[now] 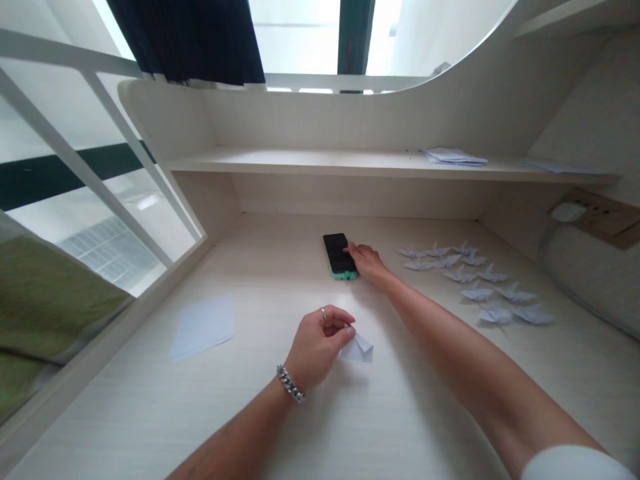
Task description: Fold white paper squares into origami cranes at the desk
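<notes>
My left hand (321, 343), with a ring and a chain bracelet, pinches a small folded piece of white paper (361, 348) between thumb and fingers, just above the desk. Farther back, my right hand (367, 261) reaches to a black-screened smartphone (336, 248) with a green case edge. One digit rests on the right side of its screen; the other fingers are partly bent beside the phone, not visibly wrapped round it. Folded white paper cranes (463, 273) stand in rows to the right of my right hand.
White paper sheets (204, 327) lie on the desk at the left. A shelf (300, 160) above the desk's back holds more folded paper (453, 157). At the right wall are a socket panel (605, 217) and a cable (560, 280); a railing (95, 180) borders the left.
</notes>
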Tool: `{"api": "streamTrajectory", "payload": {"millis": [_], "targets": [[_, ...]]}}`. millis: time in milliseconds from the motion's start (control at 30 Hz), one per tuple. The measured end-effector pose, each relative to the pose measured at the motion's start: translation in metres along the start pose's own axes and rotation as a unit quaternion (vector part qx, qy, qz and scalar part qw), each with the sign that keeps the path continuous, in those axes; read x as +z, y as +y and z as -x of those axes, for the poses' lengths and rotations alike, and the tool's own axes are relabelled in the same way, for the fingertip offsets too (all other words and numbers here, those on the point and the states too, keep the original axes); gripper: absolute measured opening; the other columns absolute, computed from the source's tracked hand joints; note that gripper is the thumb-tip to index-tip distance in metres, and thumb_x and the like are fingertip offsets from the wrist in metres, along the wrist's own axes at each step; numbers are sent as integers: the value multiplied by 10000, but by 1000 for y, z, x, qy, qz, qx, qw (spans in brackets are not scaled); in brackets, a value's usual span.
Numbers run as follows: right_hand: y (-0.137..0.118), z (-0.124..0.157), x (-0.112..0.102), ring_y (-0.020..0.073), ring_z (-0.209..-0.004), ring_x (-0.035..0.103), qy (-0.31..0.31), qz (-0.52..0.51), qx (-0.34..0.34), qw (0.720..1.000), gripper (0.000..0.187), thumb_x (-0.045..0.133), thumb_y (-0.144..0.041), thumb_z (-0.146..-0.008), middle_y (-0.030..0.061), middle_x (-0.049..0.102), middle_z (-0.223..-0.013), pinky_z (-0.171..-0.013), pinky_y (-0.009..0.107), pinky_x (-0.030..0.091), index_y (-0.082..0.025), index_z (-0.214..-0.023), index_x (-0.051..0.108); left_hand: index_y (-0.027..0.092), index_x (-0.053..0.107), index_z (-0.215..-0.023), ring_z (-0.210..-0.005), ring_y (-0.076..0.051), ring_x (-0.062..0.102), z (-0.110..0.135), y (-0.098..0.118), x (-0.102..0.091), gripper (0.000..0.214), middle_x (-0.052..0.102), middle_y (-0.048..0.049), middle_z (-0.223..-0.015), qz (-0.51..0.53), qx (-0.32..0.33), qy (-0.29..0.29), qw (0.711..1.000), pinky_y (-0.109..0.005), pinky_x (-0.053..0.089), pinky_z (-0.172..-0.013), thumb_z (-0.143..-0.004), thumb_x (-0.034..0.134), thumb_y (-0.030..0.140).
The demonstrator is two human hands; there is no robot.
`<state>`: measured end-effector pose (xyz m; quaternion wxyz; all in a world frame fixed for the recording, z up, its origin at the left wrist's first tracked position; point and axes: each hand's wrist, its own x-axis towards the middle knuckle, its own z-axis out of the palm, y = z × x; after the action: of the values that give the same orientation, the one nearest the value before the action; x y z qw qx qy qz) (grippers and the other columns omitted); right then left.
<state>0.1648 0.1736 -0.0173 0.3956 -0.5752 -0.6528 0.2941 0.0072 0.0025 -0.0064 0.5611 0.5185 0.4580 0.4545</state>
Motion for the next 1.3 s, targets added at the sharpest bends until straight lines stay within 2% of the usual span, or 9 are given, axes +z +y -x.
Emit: {"api": "streamTrajectory", "payload": {"millis": [100,167,267,333,400,533,800,1133,1300], "targets": [[-5,-3,1,298,-1047,610,12,-6,10,1000,547,447,-626,-854,139,706,-999,-921,366,406,-160,-929,723,130,670,-780,-615,-115,598,0,-1,-1,125,654,-15,-662,6,-5,-4,1000,-221,454,-592,-668,722,144],[-9,11,-3,286,-1007,620,18,-16,7,1000,575,393,-616,-882,132,710,-983,-866,352,432,-142,-952,710,129,669,-792,-625,-118,602,-1,-1,-1,134,658,-17,-673,11,-1,1,1000,-223,458,-601,-671,723,149],[-16,60,-13,236,-933,636,9,-44,-7,999,539,376,-569,-908,106,705,-1006,-783,312,467,-140,-989,692,129,669,-803,-639,-126,615,-2,-1,-2,144,670,-23,-689,10,7,12,1000,-230,469,-612,-677,730,161],[-24,105,-20,204,-788,647,-75,-136,5,988,479,453,-545,-889,95,709,-927,-680,296,486,-131,-949,687,129,666,-806,-649,-133,627,-2,0,-2,143,680,-29,-698,10,11,14,1000,-235,481,-617,-686,733,170],[-32,146,-25,190,-755,637,-145,-153,-2,977,355,556,-470,-863,74,709,-832,-684,293,485,-146,-882,701,130,662,-804,-671,-142,641,-2,1,-1,145,690,-36,-715,12,21,11,1000,-245,499,-635,-693,738,184],[-37,190,-28,188,-754,634,-80,-183,40,979,215,649,-367,-810,61,718,-832,-679,303,481,-181,-895,713,138,667,-802,-666,-146,650,1,3,4,163,693,-32,-709,-1,39,10,999,-250,518,-632,-685,755,208],[-31,188,-38,143,-640,582,-70,-313,110,941,215,746,-343,-691,37,688,-709,-602,279,442,-147,-776,720,127,706,-852,-716,-168,679,7,15,8,201,736,-68,-792,-9,28,-45,999,-258,545,-644,-672,758,198],[-28,189,-40,150,-640,597,-89,-299,117,943,203,735,-337,-690,46,700,-715,-613,293,464,-152,-773,729,142,718,-785,-598,-116,608,4,12,8,76,689,-21,-676,-85,36,-25,995,-216,497,-561,-734,664,156],[-28,190,-38,162,-674,622,-78,-296,109,946,176,721,-316,-707,53,718,-756,-638,300,475,-159,-787,731,143,705,-814,-636,-125,623,4,9,8,90,676,-18,-704,-25,15,-22,999,-240,533,-608,-767,645,190]]}}
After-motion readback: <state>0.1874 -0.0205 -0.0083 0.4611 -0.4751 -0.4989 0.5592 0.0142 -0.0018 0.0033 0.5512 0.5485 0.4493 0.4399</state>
